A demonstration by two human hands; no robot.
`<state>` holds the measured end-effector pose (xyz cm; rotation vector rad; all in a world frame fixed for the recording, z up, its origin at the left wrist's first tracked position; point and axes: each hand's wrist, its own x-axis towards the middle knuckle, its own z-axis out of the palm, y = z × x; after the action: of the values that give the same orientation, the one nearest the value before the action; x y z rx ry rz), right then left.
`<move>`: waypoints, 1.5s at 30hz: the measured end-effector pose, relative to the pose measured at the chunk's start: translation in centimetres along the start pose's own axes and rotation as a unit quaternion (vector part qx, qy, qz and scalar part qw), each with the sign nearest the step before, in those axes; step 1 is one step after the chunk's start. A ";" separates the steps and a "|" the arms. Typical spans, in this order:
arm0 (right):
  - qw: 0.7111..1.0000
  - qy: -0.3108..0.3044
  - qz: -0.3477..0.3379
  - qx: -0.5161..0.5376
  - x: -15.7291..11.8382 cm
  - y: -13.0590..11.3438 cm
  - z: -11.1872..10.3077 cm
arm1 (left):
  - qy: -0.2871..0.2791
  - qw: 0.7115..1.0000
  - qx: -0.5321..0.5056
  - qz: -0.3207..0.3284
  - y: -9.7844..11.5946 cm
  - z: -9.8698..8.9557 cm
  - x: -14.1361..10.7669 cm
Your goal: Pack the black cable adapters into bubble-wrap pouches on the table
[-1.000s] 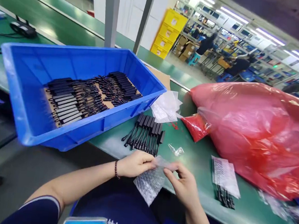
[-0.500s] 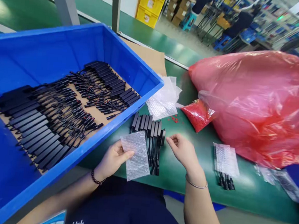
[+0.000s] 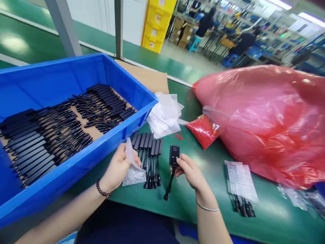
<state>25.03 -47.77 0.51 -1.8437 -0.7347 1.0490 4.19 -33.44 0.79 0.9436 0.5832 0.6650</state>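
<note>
My left hand [image 3: 119, 167] is closed on a small bubble-wrap bag [image 3: 133, 172], which bends open at its upper edge. Between thumb and fingers, my right hand [image 3: 189, 171] grips a flat black electronic module [image 3: 174, 156] with a short cable [image 3: 169, 185] hanging down to a connector. Between the hands, a row of similar black modules [image 3: 150, 145] lies on the green table [image 3: 201, 201], their cables pointing towards me. Beyond them is a stack of bubble-wrap bags [image 3: 165, 116].
At left a large blue bin [image 3: 70, 167] holds many black cabled modules on cardboard. Bagged modules [image 3: 241, 182] lie at right. Behind are a small bag of red pieces [image 3: 204, 131], some loose red pieces [image 3: 179, 136] and a big pink plastic bag [image 3: 270, 120]. People sit in the background.
My right hand has picked up one module from the row's right end and holds it apart. My left hand has moved left slightly, and the bubble-wrap bag is now bent open.
</note>
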 end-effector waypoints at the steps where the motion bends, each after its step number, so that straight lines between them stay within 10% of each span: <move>1: 0.997 -0.021 -0.017 0.075 -0.2 -0.4 -0.5 | -0.011 1.000 -0.016 -0.010 0.0 1.0 0.6; 9: 0.935 -0.109 -0.105 0.321 2.1 -1.0 -1.3 | -0.149 0.980 -0.102 -0.089 -1.9 8.5 6.0; 21: 0.933 -0.199 -0.055 0.295 1.8 1.7 1.1 | -0.220 0.937 -0.125 -0.240 -4.3 6.1 5.9; 25: 0.971 0.041 -0.199 0.125 1.8 2.3 1.2 | -0.175 0.953 -0.123 -0.213 -3.8 6.0 5.6; 28: 0.927 0.192 -0.321 -0.021 1.9 2.5 1.0 | -0.176 0.951 -0.117 -0.225 -4.0 6.2 5.3; 33: 0.873 0.226 -0.406 -0.147 2.0 2.4 0.8 | -0.162 0.953 -0.110 -0.230 -4.4 6.7 4.9; 45: 0.854 0.216 -0.442 -0.169 1.9 3.0 -0.2 | -0.163 0.950 -0.112 -0.244 -4.8 6.8 4.6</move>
<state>26.33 -47.70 -2.80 -1.6135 -1.3490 -0.0999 13.27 -35.73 -0.98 0.6406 0.4118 0.1197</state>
